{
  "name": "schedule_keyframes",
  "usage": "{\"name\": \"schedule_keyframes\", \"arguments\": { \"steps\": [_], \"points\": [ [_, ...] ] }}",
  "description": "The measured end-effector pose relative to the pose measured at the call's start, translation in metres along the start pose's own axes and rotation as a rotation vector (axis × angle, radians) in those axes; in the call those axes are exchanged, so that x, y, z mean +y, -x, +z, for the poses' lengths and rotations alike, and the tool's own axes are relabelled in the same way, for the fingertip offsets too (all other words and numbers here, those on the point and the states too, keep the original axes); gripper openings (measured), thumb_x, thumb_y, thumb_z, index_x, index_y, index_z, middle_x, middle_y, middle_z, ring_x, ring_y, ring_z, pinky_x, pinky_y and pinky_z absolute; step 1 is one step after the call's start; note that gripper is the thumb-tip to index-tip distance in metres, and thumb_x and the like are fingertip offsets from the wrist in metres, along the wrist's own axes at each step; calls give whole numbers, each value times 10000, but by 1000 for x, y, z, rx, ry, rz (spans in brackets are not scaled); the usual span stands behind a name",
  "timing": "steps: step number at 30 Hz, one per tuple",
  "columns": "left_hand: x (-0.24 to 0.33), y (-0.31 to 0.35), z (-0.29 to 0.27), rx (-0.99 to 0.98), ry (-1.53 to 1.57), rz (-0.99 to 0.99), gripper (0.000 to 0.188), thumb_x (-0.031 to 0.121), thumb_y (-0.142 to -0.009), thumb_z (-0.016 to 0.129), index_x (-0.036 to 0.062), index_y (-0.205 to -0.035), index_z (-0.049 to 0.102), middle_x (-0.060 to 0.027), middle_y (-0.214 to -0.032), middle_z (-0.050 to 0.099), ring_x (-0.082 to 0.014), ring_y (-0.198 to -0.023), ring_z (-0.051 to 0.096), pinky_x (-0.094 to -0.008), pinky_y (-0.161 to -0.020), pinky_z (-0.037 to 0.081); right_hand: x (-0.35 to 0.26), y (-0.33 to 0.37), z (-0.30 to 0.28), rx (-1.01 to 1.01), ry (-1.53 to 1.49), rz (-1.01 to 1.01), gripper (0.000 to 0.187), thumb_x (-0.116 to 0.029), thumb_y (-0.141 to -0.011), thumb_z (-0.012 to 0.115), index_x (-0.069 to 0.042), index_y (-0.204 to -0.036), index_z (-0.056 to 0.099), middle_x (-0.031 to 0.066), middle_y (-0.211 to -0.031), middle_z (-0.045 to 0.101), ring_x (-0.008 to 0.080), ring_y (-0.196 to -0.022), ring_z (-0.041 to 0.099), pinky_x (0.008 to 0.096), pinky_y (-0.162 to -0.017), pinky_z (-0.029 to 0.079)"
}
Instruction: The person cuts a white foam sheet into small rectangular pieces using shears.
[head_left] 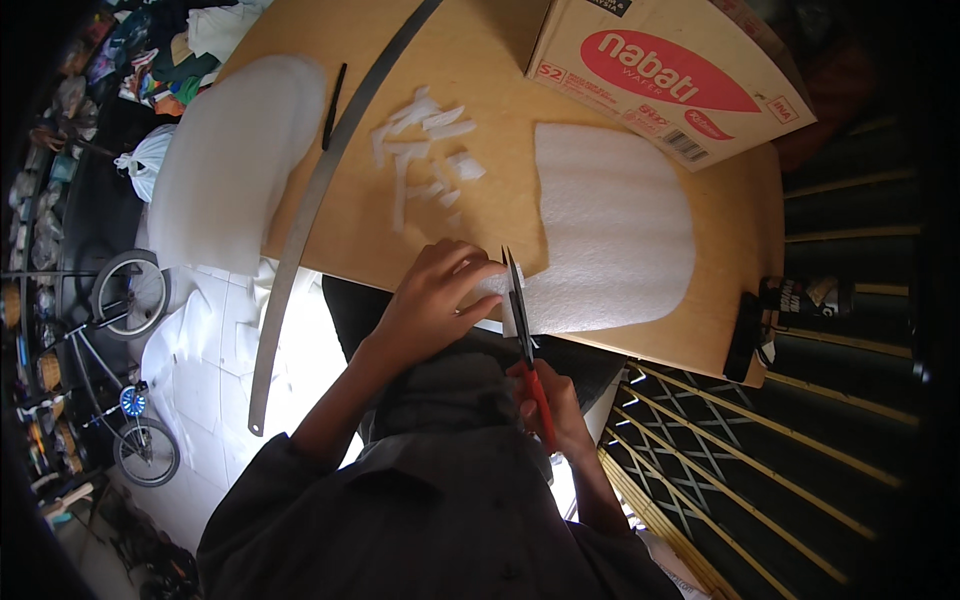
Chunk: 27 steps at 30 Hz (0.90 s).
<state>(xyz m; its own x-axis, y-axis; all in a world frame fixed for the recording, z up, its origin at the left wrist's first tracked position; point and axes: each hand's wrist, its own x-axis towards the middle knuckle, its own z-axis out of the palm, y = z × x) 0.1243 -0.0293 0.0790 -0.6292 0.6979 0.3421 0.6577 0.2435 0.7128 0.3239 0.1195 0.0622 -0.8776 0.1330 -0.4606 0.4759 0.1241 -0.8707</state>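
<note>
My left hand [428, 298] pinches a small piece of white foam sheet [487, 292] at the table's near edge. Red-handled scissors [524, 325] are gripped in my right hand [562, 402]. Their dark blades point away from me and lie against the foam piece, beside my left fingertips. Whether the blades are parted is hard to see. Just right of the blades lies a larger white foam sheet [615, 225] with a rounded right side. Beyond my left hand, several foam scraps [402, 150] are scattered on the wooden table [480, 75].
A long metal ruler [312, 200] crosses the table's left part and overhangs its near edge. Beside it are a thin black stick [335, 108] and another foam sheet [235, 150]. A cardboard box [640, 85] stands far right. A folding gate [800, 460] is at right, a bicycle [104, 376] at left.
</note>
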Motion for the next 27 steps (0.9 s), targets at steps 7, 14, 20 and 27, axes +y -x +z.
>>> {"name": "schedule_keyframes", "arguments": {
  "steps": [7,14,20,27],
  "points": [
    [-6,11,-9,39,-8,-15,321,91,-748,801,63,-1047,690,-97,-1019,634,-278,-979,617,-374,-834,515,-1,-9,7,13,42,-6,349,39,-762,724,13,-1085,596,77,-699,653,177,-629,669,307,-589,514],
    [-14,15,-27,153,-21,-61,316,118,-779,778,73,-1075,681,-89,-1035,621,-299,-982,582,-398,-852,491,-24,-31,17,47,87,-212,76,-15,-877,611,19,-942,592,23,-608,567,62,-424,489,217,-383,365],
    [-22,20,-40,271,-82,-105,386,31,-699,840,66,-1052,687,-102,-1019,664,-275,-946,662,-355,-785,547,-29,-44,28,-58,-216,82,111,-109,-909,609,-13,-944,566,50,-636,587,69,-423,477,224,-398,374],
    [-27,25,-39,307,-28,-117,299,72,-712,831,47,-967,678,-105,-999,669,-291,-942,655,-364,-784,540,-27,-37,24,-233,4,-109,384,-82,-833,662,12,-1159,482,130,-896,659,277,-835,679,370,-755,527]
  ]
}}
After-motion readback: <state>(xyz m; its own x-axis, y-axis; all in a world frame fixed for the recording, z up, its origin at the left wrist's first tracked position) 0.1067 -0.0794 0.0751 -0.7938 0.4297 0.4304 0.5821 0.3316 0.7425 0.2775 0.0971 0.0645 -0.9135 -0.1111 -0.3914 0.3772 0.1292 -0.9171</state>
